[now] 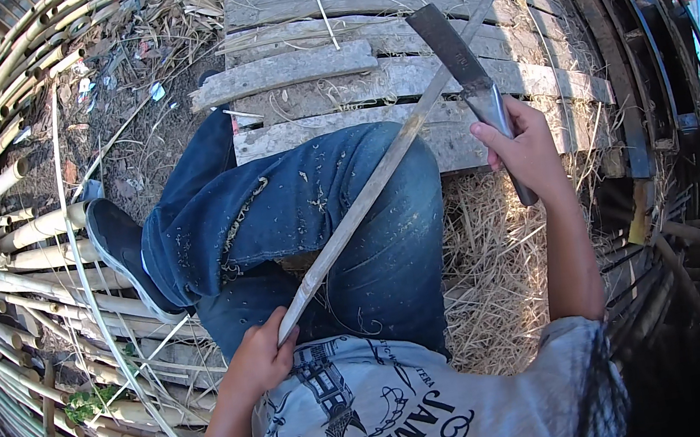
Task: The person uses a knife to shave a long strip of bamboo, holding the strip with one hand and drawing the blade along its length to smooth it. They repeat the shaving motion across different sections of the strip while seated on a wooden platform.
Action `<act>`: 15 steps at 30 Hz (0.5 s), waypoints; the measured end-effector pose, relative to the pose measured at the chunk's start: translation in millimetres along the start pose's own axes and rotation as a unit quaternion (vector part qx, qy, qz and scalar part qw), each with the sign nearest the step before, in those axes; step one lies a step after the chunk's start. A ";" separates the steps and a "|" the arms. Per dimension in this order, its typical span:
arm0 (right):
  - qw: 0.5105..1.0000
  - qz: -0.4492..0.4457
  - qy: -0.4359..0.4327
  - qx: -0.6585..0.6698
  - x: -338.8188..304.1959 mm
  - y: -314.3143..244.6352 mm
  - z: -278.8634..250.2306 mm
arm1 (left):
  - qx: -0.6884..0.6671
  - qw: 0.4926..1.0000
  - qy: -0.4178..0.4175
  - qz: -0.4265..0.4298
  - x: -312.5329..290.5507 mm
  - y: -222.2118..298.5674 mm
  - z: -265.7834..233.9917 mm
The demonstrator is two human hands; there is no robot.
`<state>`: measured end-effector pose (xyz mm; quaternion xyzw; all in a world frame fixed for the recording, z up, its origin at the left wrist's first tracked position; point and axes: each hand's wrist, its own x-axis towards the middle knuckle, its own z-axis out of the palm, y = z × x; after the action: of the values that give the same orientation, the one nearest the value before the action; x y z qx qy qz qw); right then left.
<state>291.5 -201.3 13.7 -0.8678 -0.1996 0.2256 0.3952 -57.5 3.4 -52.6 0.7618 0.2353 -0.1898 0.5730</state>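
Note:
My left hand (260, 356) is closed round the near end of a long, pale bamboo or wooden strip (351, 223). The strip slants up and right across my jeans-clad knee (405, 202) and on over the slatted platform. In my right hand (524, 147) is a broad-bladed knife (444, 42) with a dark, square-ended blade and a tube-like metal handle. Its blade points up and left and overlaps the strip beyond the knee. Whether blade and strip touch, I cannot tell. Curled shavings (243, 210) cling to the jeans.
Ahead lies a platform of weathered wooden slats (286, 4), with a loose board (287, 72) across it. Cut bamboo poles (5, 182) are stacked along the left. Straw-like shavings (500, 287) cover the ground by my right leg. A dark frame (606, 17) stands at the right.

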 end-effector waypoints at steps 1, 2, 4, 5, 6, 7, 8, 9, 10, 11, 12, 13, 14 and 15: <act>1.000 0.001 -0.005 -0.003 -0.6 1.4 -0.1 | -0.005 1.000 0.000 -0.003 -0.8 -4.2 3.0; 1.000 0.006 0.012 -0.006 -1.8 3.5 0.9 | -0.001 1.000 0.024 0.011 -1.6 -7.3 6.6; 0.995 -0.067 0.059 -0.037 -6.9 14.5 12.7 | 0.006 0.997 0.064 0.031 -0.6 -12.5 14.8; 0.996 -0.068 0.051 -0.040 -12.0 15.9 13.0 | 0.000 0.997 0.067 0.027 0.6 -16.6 17.0; 0.997 -0.051 0.038 -0.032 -17.3 12.9 12.1 | 0.020 0.997 0.065 0.033 1.2 -22.4 18.3; 0.999 -0.034 0.029 -0.023 -20.9 8.4 11.9 | 0.043 0.996 0.062 0.042 1.9 -29.5 18.2; 1.000 0.008 -0.012 0.017 -23.1 2.2 10.8 | 0.044 0.996 0.070 0.043 2.0 -36.7 20.3; 1.000 0.007 -0.015 0.015 -24.2 2.3 13.3 | 0.041 0.996 0.072 0.042 1.6 -41.0 21.9; 1.000 0.011 -0.016 0.023 -24.4 3.0 15.0 | 0.050 0.995 0.078 0.049 3.6 -43.3 23.7; 0.999 0.014 -0.017 0.030 -24.8 3.4 16.7 | 0.059 0.993 0.083 0.057 5.4 -46.0 25.9; 0.999 0.019 -0.021 0.036 -26.6 3.2 18.3 | 0.054 0.993 0.086 0.060 6.2 -50.5 29.4; 0.999 0.016 -0.024 0.031 -28.8 3.0 20.3 | 0.068 0.991 0.099 0.066 5.6 -56.1 34.7; 0.999 0.025 -0.023 0.042 -31.0 2.6 22.1 | 0.082 0.988 0.112 0.071 5.0 -60.5 38.7; 0.998 0.034 -0.023 0.053 -32.3 2.9 22.6 | 0.075 0.988 0.115 0.071 5.1 -63.9 41.1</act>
<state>253.1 -206.6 5.8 -0.8466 -0.1667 0.2694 0.4277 -90.9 -20.6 -116.7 0.8344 0.2299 -0.0764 0.4950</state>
